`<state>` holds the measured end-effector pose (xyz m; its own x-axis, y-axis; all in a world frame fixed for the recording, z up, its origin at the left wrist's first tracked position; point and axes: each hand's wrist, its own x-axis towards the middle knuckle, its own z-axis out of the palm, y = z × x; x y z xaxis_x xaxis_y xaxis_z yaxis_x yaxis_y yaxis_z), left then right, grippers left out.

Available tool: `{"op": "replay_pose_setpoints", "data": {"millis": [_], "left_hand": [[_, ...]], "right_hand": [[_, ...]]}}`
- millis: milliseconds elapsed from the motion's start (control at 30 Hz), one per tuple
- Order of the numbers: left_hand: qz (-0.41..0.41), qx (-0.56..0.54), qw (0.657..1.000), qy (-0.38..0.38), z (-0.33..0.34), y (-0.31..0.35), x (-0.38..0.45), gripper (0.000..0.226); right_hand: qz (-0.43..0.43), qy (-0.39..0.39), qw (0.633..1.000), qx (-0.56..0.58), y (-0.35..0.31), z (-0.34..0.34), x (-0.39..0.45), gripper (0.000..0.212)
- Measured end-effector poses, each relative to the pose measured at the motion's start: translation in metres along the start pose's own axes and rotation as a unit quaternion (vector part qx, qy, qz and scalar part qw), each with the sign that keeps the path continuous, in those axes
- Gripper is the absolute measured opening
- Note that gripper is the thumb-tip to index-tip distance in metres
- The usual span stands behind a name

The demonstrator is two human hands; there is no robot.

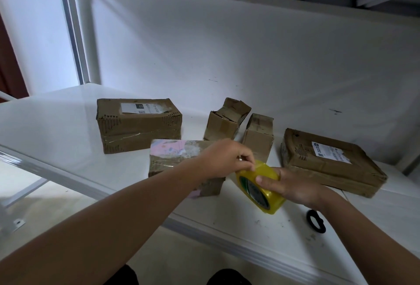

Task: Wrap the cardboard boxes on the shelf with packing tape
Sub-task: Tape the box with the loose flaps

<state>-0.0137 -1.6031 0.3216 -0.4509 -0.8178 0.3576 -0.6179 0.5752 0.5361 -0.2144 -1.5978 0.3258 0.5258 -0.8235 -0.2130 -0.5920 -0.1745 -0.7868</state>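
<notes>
While my right hand [293, 186] grips the yellow tape roll [261, 188] above the shelf [68, 125] front, left hand [223, 159] fingers pinch its loose end. Beyond: five cardboard boxes [138, 125], nearest behind my left wrist.

We are seeing two bare forearms reaching in from the bottom edge, with no sleeves, watch or bracelet showing on either. We are noticing that the left hand [223, 159] and the right hand [293, 186] are ungloved, with short nails. At the bottom edge we are glimpsing dark clothing, its details too shadowed to tell.
</notes>
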Motion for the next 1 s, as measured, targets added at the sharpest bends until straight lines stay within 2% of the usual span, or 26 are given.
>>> {"op": "replay_pose_setpoints", "data": {"millis": [233, 533, 733, 833, 933, 1000], "left_hand": [[-0.001, -0.015, 0.999, 0.030, 0.001, -0.005, -0.008, 0.018], [0.005, 0.010, 0.998, 0.059, 0.006, -0.007, -0.008, 0.012], [0.025, 0.056, 0.993, 0.097, 0.012, -0.002, -0.009, 0.008], [-0.001, 0.067, 0.992, 0.110, 0.016, 0.000, -0.007, 0.005], [-0.041, 0.027, 0.992, 0.113, 0.021, -0.001, -0.005, 0.007], [-0.068, -0.025, 0.991, 0.111, 0.023, 0.002, -0.004, 0.009]], "right_hand": [[0.001, -0.003, 1.000, 0.006, -0.006, 0.004, -0.001, 0.037], [0.017, 0.008, 1.000, -0.011, -0.005, 0.003, 0.000, 0.047], [0.004, 0.003, 1.000, 0.002, -0.007, 0.003, 0.005, 0.043], [-0.002, 0.011, 1.000, 0.003, -0.006, 0.003, 0.007, 0.042], [-0.006, 0.023, 1.000, -0.002, -0.003, 0.006, 0.008, 0.053], [-0.017, 0.048, 0.998, 0.023, 0.000, 0.011, 0.007, 0.044]]}}
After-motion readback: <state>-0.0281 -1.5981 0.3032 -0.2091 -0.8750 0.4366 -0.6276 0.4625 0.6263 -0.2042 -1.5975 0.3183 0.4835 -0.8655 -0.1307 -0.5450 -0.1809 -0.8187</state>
